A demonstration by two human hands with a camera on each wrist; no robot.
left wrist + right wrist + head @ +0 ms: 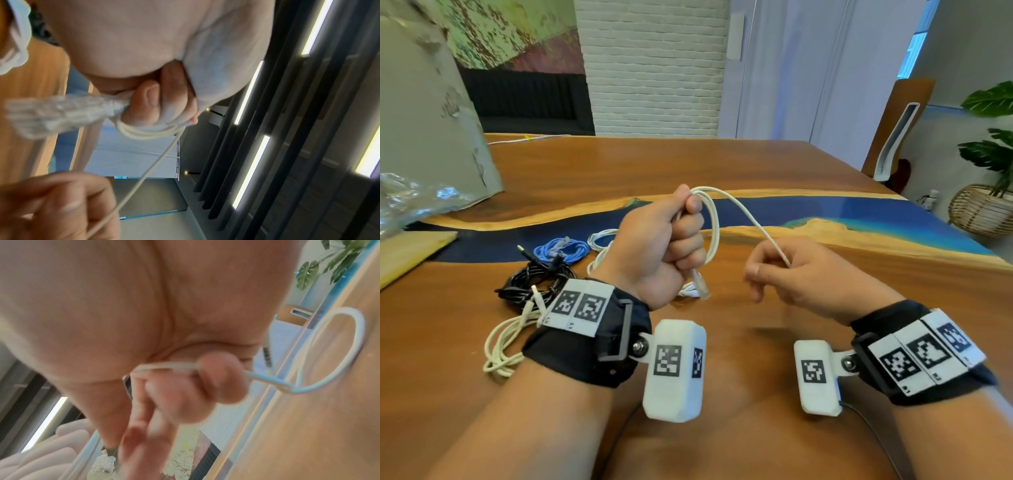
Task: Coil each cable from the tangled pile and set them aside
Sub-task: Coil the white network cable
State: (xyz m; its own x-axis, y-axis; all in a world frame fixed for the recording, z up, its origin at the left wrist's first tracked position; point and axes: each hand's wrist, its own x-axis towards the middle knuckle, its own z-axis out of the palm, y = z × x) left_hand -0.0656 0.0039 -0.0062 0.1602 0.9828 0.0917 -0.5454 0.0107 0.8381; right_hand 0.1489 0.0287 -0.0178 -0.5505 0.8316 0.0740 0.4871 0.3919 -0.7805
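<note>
My left hand [681, 236] is raised above the wooden table [825, 291] and grips several loops of a white cable [714, 226], whose clear plug [702, 289] hangs below the fist. From the top of the fist the cable arcs right and down to my right hand [774, 270], which pinches the strand between thumb and fingers. In the left wrist view the loops [144, 133] wrap under my curled fingers and one strand [144, 178] runs to the right hand [61, 203]. The right wrist view shows the pinched cable [164, 365] and a loop [339, 353] beyond.
On the table left of my left hand lie a blue cable coil [561, 250], a black cable bundle [534, 284], a cream cable [503, 342] and more white cable [599, 240]. A grey bag [424, 120] and crumpled plastic [407, 202] stand far left.
</note>
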